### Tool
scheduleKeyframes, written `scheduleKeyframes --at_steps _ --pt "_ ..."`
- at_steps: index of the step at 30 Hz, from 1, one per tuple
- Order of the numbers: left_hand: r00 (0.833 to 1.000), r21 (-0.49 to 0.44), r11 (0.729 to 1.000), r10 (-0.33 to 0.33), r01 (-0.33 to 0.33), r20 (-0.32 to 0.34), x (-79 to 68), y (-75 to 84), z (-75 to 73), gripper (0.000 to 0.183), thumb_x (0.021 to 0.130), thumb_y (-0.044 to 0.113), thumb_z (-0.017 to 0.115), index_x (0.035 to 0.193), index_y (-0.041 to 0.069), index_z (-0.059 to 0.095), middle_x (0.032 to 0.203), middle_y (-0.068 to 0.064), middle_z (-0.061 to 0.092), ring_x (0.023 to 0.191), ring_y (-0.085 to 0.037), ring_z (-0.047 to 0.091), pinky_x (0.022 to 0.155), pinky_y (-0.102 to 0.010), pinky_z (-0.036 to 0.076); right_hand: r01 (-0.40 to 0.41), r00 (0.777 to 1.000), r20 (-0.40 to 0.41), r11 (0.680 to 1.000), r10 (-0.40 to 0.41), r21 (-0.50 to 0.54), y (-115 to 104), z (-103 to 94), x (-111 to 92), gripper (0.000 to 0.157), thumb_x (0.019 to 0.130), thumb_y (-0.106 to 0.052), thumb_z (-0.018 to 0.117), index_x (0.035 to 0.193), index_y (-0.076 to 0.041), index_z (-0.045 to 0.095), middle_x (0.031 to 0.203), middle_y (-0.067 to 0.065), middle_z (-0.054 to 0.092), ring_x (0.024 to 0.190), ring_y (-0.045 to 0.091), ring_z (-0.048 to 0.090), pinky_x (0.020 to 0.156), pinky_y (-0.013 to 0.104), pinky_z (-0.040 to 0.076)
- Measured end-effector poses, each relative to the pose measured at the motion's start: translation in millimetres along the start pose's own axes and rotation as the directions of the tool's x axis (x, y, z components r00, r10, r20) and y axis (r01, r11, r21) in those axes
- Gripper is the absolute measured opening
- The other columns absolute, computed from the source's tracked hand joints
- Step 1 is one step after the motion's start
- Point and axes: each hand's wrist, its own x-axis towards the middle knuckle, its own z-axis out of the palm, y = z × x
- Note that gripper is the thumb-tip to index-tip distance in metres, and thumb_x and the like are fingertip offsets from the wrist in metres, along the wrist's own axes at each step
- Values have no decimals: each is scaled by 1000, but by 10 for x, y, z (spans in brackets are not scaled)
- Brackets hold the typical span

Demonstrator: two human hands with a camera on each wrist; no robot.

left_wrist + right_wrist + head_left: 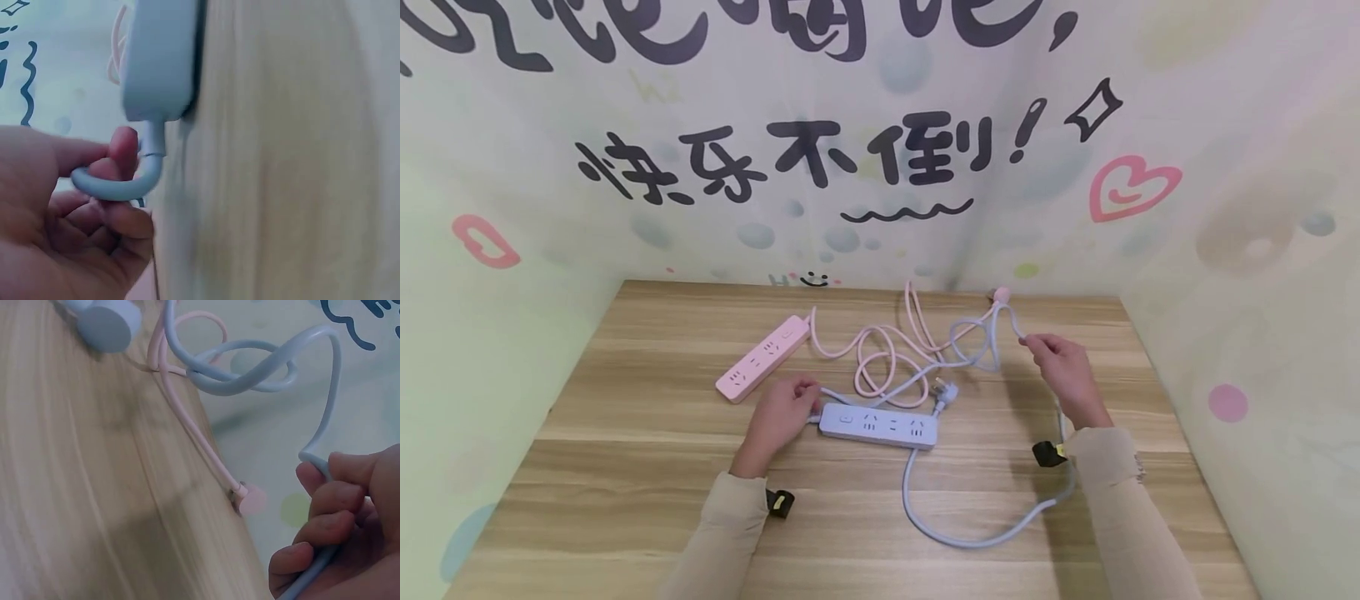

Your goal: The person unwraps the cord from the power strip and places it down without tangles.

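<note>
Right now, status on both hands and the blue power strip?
Left hand pinches blue cord at blue power strip. Right hand grips same cord, lifted. Pink cord tangled with it.

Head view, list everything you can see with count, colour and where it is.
power strip: one, pale blue, table middle, by left hand
blue cable: one, pale blue, loops near front, rises to right hand
blue plug: one, behind blue strip
pink power strip: one, left rear
pink cable: one, coiled, rear middle
pink plug: one, at back wall
table: one, wood
left hand: pinches blue cable at strip's end
right hand: holds blue cable lifted
</note>
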Motion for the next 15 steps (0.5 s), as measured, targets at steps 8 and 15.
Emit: scheduleKeyframes --at_steps 8,15 --pt "996 -66 997 -37 32 -83 -8 -7 44 27 105 27 55 118 10 70 105 -4 77 101 -23 69 86 -35 52 53 996 73 997 -49 -58 91 24 -4 49 106 -37 53 134 3 61 97 9 72 92 15 64 81 21 53" --pt "995 -73 997 -6 -1 -96 9 39 44 28 103 26 59 122 7 67 102 -7 78 99 -24 71 91 -41 54 141 985 123 970 -118 -198 99 66 -57 39 105 -25 52 133 1 62 119 21 73 113 32 67 90 31 52"
